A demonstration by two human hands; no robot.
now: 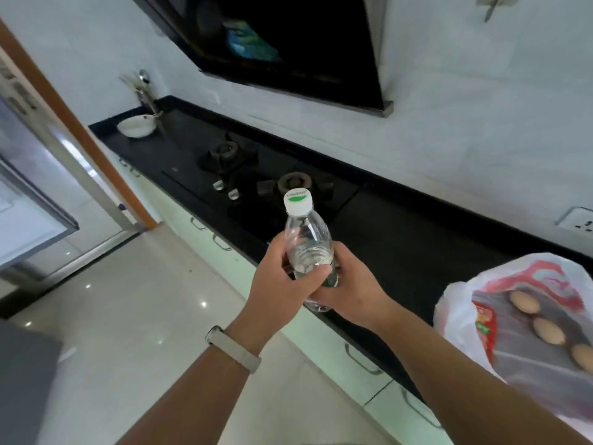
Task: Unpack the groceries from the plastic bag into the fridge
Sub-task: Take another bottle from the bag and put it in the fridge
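Both your hands are wrapped round the clear water bottle. Your left hand curls about its middle, thumb across the front, and your right hand grips its lower part from the other side. The bottle stands nearly upright, white cap up, over the table edge. The plastic bag sits on the table to your right, with eggs showing inside.

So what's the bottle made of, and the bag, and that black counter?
The bottle looks like clear, glossy plastic: you see through it. The bag looks like thin, crinkly plastic film; eggs show through. The counter is perhaps polished stone: black, with a slight sheen.
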